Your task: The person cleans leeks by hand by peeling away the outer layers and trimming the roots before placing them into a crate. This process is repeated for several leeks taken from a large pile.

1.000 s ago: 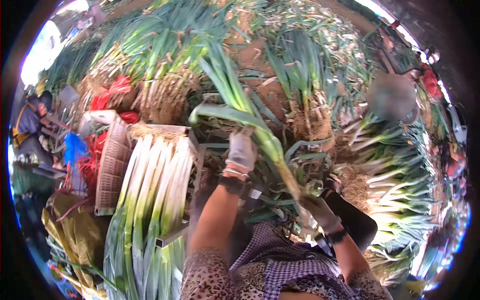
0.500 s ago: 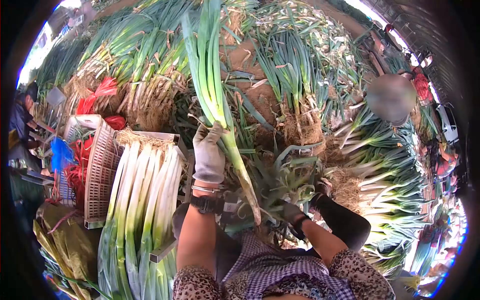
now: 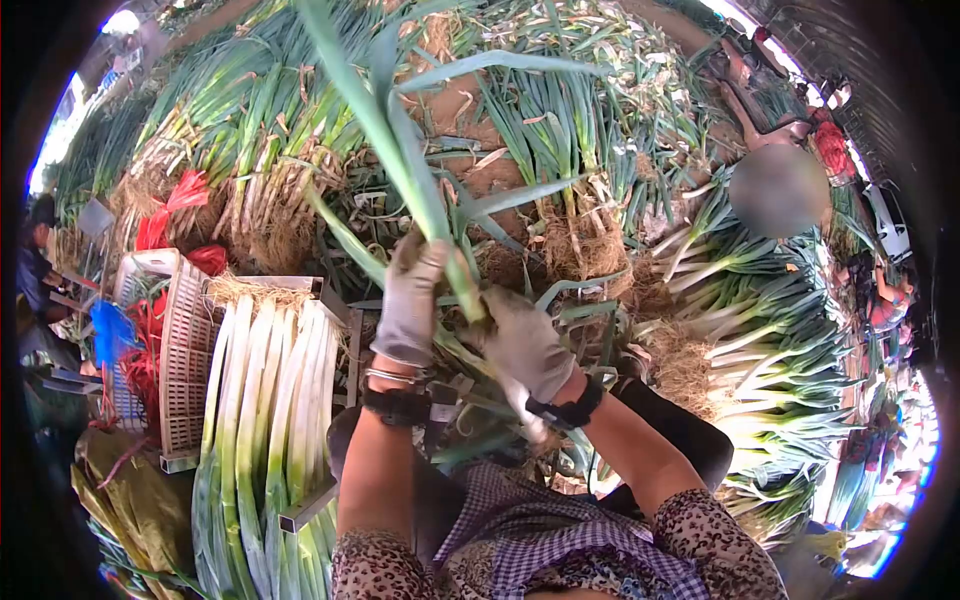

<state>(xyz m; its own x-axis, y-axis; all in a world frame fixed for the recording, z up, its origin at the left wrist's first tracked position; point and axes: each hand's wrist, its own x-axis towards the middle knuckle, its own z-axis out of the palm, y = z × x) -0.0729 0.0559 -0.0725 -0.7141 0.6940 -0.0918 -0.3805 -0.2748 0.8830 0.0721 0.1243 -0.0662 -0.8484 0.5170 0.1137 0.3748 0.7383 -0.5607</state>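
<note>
My left hand [image 3: 408, 300], in a pale work glove, is closed around the stalk of a leek [image 3: 425, 205] in front of me. The leek's green leaves point up and away, with one long leaf bent out to the right. My right hand [image 3: 528, 348], also gloved, closes on the leek's lower stalk just below the left one. The white lower end shows beneath my right palm, partly hidden and blurred. A loose green leaf slants down to the left of the stalk, behind my left hand.
To my left, whitish leeks [image 3: 262, 370] lie in a metal rack [image 3: 308, 508], beside a plastic crate [image 3: 187, 355] with red ties. More leeks [image 3: 780, 350] are piled at right, and rooted leeks [image 3: 590, 235] lie ahead. A person [image 3: 40, 275] is at far left.
My right hand has come up from low on the right onto the leek's lower stalk. The leek has shifted slightly left, and its leaves have spread apart.
</note>
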